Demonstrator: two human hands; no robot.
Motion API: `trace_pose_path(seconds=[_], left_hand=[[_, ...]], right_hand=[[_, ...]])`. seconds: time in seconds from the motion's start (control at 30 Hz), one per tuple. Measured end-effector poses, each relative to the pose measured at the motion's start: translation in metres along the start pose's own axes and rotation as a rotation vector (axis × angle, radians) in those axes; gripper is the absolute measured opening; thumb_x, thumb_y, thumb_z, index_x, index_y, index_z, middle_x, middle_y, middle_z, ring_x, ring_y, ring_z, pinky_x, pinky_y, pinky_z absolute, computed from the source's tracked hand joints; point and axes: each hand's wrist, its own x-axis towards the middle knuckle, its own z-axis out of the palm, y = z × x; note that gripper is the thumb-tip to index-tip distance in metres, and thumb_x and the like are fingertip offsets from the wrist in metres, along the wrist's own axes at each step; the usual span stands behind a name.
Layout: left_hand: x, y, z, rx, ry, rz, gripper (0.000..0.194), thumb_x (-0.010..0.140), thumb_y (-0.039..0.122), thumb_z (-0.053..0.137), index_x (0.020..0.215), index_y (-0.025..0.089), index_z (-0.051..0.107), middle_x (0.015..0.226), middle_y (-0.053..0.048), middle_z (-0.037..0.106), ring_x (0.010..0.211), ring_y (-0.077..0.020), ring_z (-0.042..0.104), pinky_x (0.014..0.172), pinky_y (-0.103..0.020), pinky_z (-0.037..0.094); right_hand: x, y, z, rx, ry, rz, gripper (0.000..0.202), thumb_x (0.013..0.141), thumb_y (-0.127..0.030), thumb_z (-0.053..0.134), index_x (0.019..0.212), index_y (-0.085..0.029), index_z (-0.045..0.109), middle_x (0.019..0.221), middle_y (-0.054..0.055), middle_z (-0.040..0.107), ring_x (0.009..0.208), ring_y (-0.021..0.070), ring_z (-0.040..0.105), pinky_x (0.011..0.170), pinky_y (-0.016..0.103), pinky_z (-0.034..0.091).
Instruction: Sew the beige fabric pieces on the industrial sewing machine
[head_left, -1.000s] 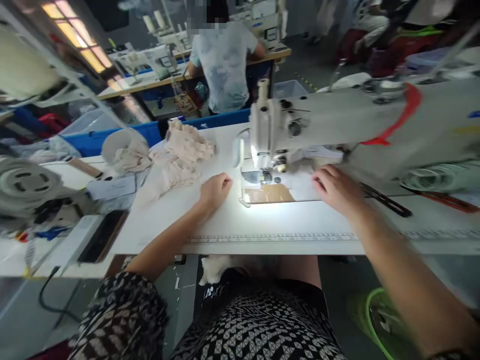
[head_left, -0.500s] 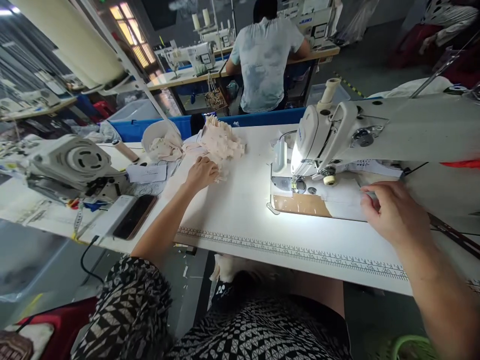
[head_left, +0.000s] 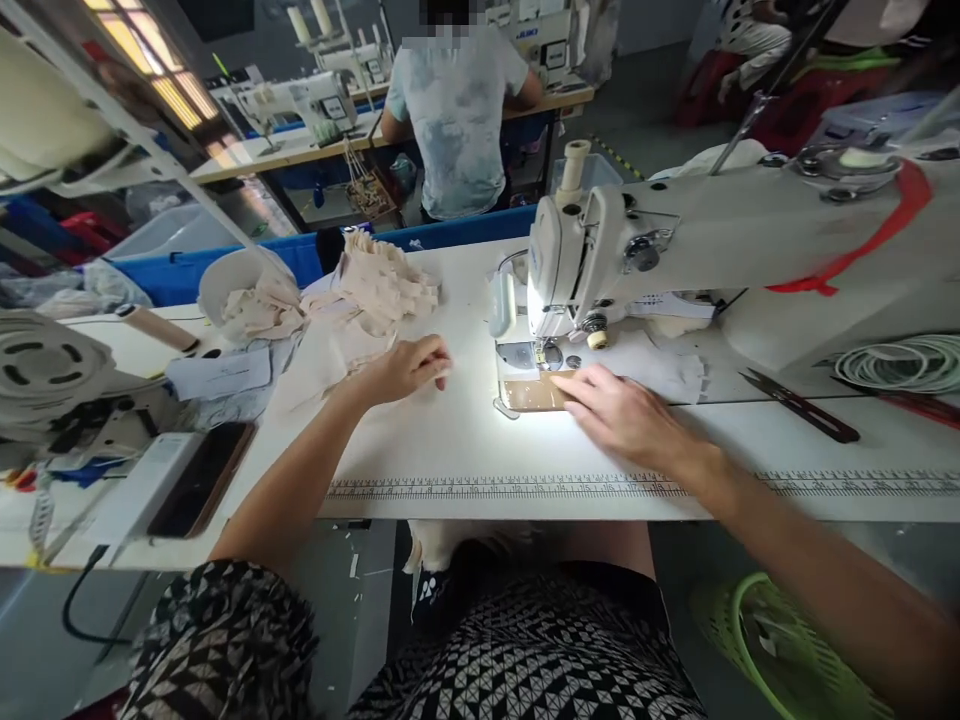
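My left hand [head_left: 412, 368] is over the white table left of the sewing machine [head_left: 574, 260], its fingers pinched on a small piece of pale fabric. Behind it lies a heap of cream fabric pieces [head_left: 382, 280]. My right hand [head_left: 619, 410] rests with fingers stretched out beside the needle plate, the fingertips on the brown strip [head_left: 532, 391]. A pale cloth piece [head_left: 660, 365] lies flat behind that hand, under the machine arm. The machine's lamp lights the needle area.
Thread snips [head_left: 802, 405] and a coil of pale cord [head_left: 900, 362] lie at the right. A phone [head_left: 202, 480] is at the left, near a thread cone [head_left: 157, 328]. Ahead, a person [head_left: 461, 120] sits at another machine. A green basket [head_left: 795, 640] stands below.
The view has turned right. My left hand has come away from the fabric heap towards me with a small piece. My right hand has moved left to the needle plate.
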Motion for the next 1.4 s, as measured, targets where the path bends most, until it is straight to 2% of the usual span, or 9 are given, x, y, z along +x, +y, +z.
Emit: trace_pose_path(seconds=[0.07,0.13,0.23,0.4,0.63,0.87,1.07,1.27,1.4], left_hand=[[0.013,0.022,0.005,-0.059,-0.131,0.015,0.018,0.096,0.036,0.053,0.092,0.020,0.061,0.077,-0.002,0.076,0.053,-0.0103,0.054,0.056,-0.023,0.044],[0.027,0.040,0.013,-0.115,-0.218,0.023,0.017,0.095,0.034,0.054,0.090,0.020,0.062,0.076,-0.002,0.077,0.050,-0.0091,0.052,0.054,-0.022,0.042],[0.048,0.053,0.027,-0.177,-0.255,0.045,0.015,0.093,0.030,0.054,0.086,0.020,0.062,0.075,-0.002,0.076,0.053,-0.0092,0.054,0.057,-0.023,0.044],[0.077,0.046,0.056,-0.214,-0.165,0.059,0.015,0.089,0.032,0.063,0.081,0.019,0.066,0.080,-0.003,0.072,0.074,-0.0138,0.064,0.069,-0.026,0.051],[0.087,0.031,0.081,-0.168,-0.058,-0.117,0.014,0.087,0.028,0.062,0.076,0.019,0.063,0.075,0.000,0.067,0.071,-0.0146,0.060,0.064,-0.026,0.047],[0.077,0.050,0.088,0.056,0.037,-0.274,0.009,0.090,0.026,0.066,0.081,0.024,0.067,0.086,0.002,0.075,0.083,-0.0210,0.067,0.074,-0.032,0.047],[0.080,0.053,0.089,0.099,0.017,-0.310,0.011,0.092,0.028,0.067,0.081,0.025,0.068,0.089,0.001,0.077,0.087,-0.0221,0.069,0.077,-0.033,0.049],[0.083,0.052,0.087,0.086,-0.007,-0.315,0.012,0.090,0.033,0.067,0.083,0.024,0.070,0.085,0.001,0.077,0.084,-0.0211,0.068,0.078,-0.033,0.049],[0.082,0.059,0.084,0.104,-0.041,-0.347,0.013,0.092,0.034,0.064,0.087,0.024,0.071,0.088,0.001,0.076,0.087,-0.0209,0.069,0.079,-0.032,0.049]], right_hand=[[0.014,-0.019,0.000,-0.052,-0.073,-0.067,0.046,0.108,-0.037,0.040,0.145,-0.024,0.063,0.116,0.011,0.066,0.079,0.0204,0.056,0.074,0.035,0.044],[0.025,-0.031,-0.001,-0.141,-0.093,-0.069,0.044,0.108,-0.039,0.039,0.138,-0.023,0.069,0.112,0.011,0.065,0.073,0.0195,0.049,0.068,0.034,0.037],[0.032,-0.037,-0.002,-0.204,-0.075,-0.077,0.043,0.109,-0.037,0.037,0.123,-0.022,0.075,0.104,0.011,0.063,0.070,0.0187,0.042,0.067,0.034,0.030],[0.030,-0.036,-0.003,-0.198,-0.023,-0.151,0.042,0.109,-0.030,0.036,0.107,-0.017,0.075,0.100,0.012,0.063,0.074,0.0195,0.043,0.070,0.034,0.030],[0.030,-0.039,-0.003,-0.226,-0.011,-0.161,0.038,0.108,-0.027,0.038,0.120,-0.017,0.073,0.100,0.011,0.065,0.073,0.0201,0.045,0.071,0.035,0.032],[0.028,-0.044,-0.007,-0.211,-0.017,-0.142,0.035,0.106,-0.023,0.039,0.113,-0.019,0.073,0.098,0.011,0.066,0.077,0.0211,0.050,0.073,0.036,0.036],[0.022,-0.038,-0.005,-0.130,0.047,-0.093,0.038,0.106,-0.022,0.040,0.103,-0.018,0.077,0.092,0.009,0.065,0.073,0.0199,0.046,0.071,0.035,0.036],[0.024,-0.030,0.002,-0.128,0.071,-0.036,0.041,0.107,-0.024,0.039,0.118,-0.015,0.077,0.096,0.010,0.067,0.073,0.0201,0.048,0.074,0.035,0.038],[0.027,-0.031,0.002,-0.149,0.052,-0.031,0.043,0.107,-0.025,0.040,0.128,-0.019,0.076,0.093,0.008,0.065,0.069,0.0191,0.042,0.071,0.035,0.035]])
